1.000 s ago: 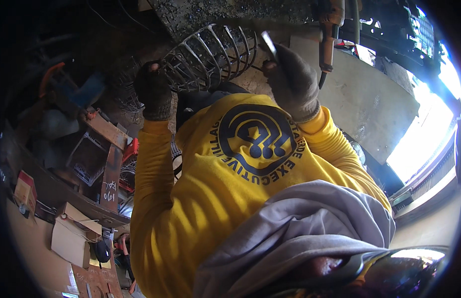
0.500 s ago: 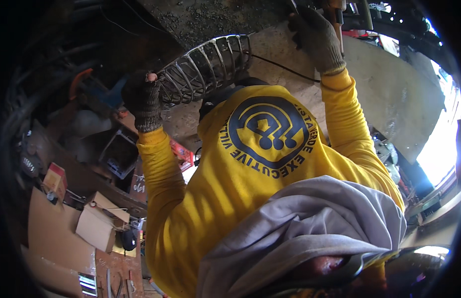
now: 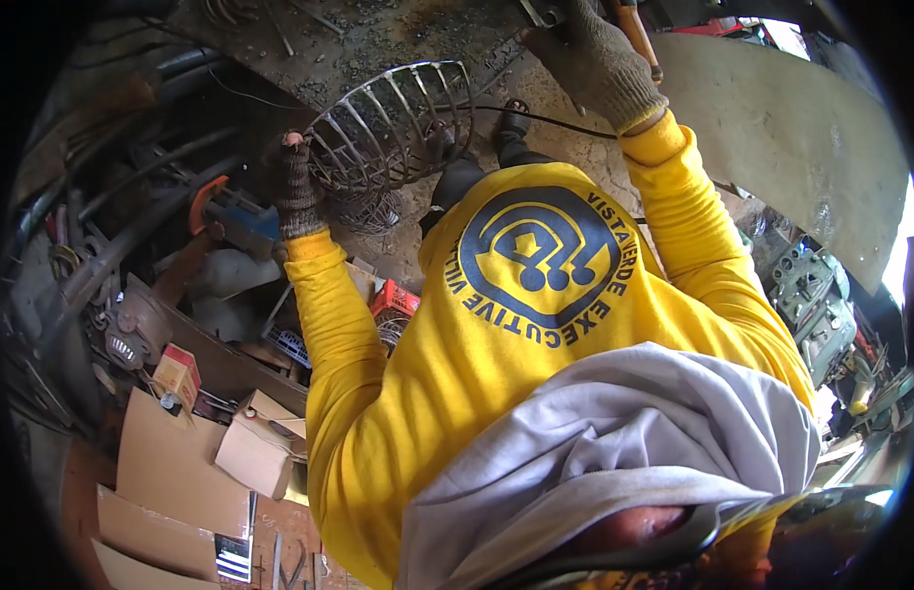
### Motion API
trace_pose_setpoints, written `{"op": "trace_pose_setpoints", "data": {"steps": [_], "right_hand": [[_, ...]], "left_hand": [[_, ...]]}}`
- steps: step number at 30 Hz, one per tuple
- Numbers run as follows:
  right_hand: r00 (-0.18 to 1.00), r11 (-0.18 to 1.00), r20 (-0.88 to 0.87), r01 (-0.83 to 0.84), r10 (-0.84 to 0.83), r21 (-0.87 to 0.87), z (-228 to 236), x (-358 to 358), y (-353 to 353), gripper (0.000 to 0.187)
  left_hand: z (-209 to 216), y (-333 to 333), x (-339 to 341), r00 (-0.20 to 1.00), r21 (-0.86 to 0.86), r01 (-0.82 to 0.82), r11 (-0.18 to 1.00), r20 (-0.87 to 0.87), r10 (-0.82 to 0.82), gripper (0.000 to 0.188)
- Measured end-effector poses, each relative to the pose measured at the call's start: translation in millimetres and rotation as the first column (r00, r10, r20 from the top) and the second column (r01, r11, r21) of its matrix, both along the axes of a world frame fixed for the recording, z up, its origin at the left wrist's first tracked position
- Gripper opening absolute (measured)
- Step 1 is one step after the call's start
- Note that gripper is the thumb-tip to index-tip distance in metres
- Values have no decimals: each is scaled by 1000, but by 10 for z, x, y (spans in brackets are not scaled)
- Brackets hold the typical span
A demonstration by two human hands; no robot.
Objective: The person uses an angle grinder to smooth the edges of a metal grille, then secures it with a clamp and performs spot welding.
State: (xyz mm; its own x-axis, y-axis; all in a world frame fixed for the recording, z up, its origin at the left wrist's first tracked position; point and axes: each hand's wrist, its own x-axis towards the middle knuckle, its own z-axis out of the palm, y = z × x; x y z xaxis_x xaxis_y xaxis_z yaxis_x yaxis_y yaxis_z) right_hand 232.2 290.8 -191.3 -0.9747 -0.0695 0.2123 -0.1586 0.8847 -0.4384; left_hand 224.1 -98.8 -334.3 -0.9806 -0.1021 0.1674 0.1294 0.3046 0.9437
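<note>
My left hand (image 3: 300, 192), in a dark knitted glove with a bare thumb tip showing, grips the left end of a curved metal rib basket (image 3: 390, 123). Shiny bars run between the basket's rims, and it is held tilted above the floor. My right hand (image 3: 605, 74), in a grey-brown knitted glove, is raised at the upper right, its fingers partly cut off by the picture's edge. By its thumb is a slim metal piece (image 3: 538, 14). Beside its fingers an orange-brown tool handle (image 3: 634, 34) points down; whether I grip it is unclear.
Below the basket lies a coil of wire (image 3: 368, 211). A black cable (image 3: 546, 119) crosses the floor. Cardboard boxes (image 3: 255, 447) and a blue-and-orange tool (image 3: 241, 221) are at left. A large pale sheet (image 3: 772, 128) and green machinery (image 3: 816, 305) stand at right.
The view has shifted, so more floor and my feet show. The basket stays in my left hand. My right hand appears a little higher and further left, with its thumb side more visible.
</note>
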Motion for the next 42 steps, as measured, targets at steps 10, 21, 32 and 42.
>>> {"op": "trace_pose_setpoints", "data": {"steps": [10,21,32,42], "right_hand": [[865,949,474,269,-163,-164,299,348,-40,61],[931,924,290,295,-221,-243,584,524,-12,62],[910,880,294,377,-293,-290,641,631,96,60],[945,888,122,328,-305,-322,311,752,257,47]], "left_hand": [[-103,-163,-52,997,-193,70,979,41,-64,31],[446,144,42,991,236,24,972,123,-54,39],[378,-5,-20,967,409,133,903,145,-208,42],[264,-149,-4,940,-274,136,952,-267,-211,35]]}}
